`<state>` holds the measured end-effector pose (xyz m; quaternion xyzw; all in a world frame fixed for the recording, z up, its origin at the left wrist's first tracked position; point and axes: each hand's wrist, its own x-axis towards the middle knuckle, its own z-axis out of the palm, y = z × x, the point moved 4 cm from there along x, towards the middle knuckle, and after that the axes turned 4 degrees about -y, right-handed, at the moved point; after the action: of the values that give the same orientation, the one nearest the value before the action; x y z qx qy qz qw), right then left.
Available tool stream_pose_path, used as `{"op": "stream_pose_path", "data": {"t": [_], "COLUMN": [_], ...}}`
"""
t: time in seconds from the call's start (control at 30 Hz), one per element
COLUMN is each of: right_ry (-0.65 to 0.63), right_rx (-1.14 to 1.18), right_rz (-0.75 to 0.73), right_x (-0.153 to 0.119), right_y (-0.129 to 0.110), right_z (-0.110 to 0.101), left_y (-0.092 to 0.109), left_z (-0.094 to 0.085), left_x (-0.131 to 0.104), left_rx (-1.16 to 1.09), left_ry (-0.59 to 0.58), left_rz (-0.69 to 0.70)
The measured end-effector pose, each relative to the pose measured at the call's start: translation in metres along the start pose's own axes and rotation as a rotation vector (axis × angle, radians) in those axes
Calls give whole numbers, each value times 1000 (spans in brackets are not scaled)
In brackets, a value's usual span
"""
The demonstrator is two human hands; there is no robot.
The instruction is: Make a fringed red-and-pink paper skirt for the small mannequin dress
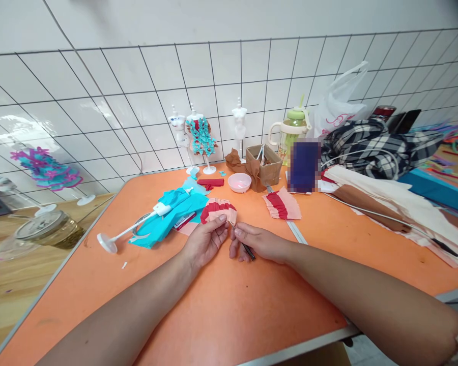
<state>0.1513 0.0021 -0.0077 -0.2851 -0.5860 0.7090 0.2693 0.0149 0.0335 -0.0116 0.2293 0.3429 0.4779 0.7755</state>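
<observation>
Both hands are meeting at the near middle of the orange table (221, 305): the left hand (205, 242) is pinching a pleated pink-and-red crepe paper piece (218, 209), while the right hand (256, 242) is gripping thin metal tweezers (244, 245) against its edge. Judging by this, a fold is being shaped; the next move calls for a delicate, steady pinch.

No readable text or labels anywhere
</observation>
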Motion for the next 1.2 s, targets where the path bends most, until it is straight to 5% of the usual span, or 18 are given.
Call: {"op": "stream_pose_path", "data": {"t": [1.2], "right_ry": [5], "right_rx": [15], "right_rz": [-9], "right_x": [2], "right_y": [2], "right_z": [-4], "left_y": [-2], "left_z": [2], "left_x": [-2], "left_rx": [-21], "left_ry": [-3], "left_rz": [8]}}
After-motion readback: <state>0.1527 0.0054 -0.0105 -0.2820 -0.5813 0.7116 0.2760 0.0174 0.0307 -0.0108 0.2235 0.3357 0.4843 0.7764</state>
